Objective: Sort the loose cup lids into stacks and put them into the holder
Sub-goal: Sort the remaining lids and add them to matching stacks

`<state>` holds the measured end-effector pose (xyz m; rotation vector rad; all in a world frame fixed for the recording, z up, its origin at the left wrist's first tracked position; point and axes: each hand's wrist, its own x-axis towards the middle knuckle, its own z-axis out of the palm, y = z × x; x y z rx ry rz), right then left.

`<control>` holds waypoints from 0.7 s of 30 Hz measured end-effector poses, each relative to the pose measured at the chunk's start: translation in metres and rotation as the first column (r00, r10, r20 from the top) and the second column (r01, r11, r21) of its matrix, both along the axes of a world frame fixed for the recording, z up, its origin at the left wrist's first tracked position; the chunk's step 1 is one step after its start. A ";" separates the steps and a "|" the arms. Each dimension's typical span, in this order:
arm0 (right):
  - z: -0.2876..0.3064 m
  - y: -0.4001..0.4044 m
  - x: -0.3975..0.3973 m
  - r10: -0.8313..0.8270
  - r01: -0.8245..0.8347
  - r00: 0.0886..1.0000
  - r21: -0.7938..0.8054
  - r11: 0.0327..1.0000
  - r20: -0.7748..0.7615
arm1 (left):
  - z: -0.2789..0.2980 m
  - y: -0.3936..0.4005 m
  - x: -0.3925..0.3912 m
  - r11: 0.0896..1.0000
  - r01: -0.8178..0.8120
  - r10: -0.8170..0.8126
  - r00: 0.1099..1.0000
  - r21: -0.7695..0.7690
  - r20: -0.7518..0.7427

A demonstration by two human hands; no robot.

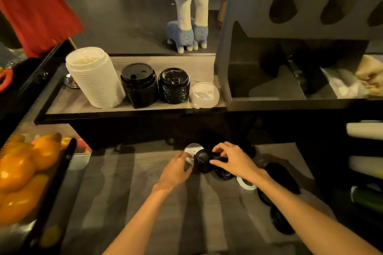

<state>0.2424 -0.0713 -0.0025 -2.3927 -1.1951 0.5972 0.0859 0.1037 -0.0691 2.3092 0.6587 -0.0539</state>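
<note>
On the lower wooden counter, both hands meet over a small pile of lids. My right hand (232, 159) pinches a black cup lid (204, 161) tilted on edge. My left hand (176, 169) holds a small white lid (189, 159) at its fingertips, beside a white lid (192, 148) lying behind. More loose black lids (224, 174) and a white lid (246, 185) lie under and right of my right wrist. On the raised shelf stand a tall white lid stack (93, 78), two black lid stacks (138, 86) (174, 86) and a clear lid stack (205, 95).
A dark holder (290, 26) with slots and compartments stands at the right, napkins in one bay. A basket of oranges (27, 167) sits at the left. Two plush llamas (188, 12) stand behind the shelf. Rolls and bottles fill the right edge. More dark lids (279, 219) lie near my right forearm.
</note>
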 end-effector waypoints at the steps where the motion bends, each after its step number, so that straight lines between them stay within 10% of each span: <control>1: -0.017 -0.003 0.004 -0.018 0.021 0.999 -0.101 0.995 0.027 | -0.010 -0.004 0.004 0.999 0.034 -0.033 0.999 0.030 -0.043; 14: -0.065 0.030 0.039 0.195 -0.144 0.979 -0.490 0.860 0.053 | -0.042 -0.018 0.032 0.967 0.206 -0.161 0.950 0.149 -0.267; 21: -0.093 -0.022 -0.008 0.268 -0.194 0.953 -0.393 0.899 0.141 | -0.044 -0.043 -0.009 0.957 0.198 -0.146 0.960 0.211 -0.240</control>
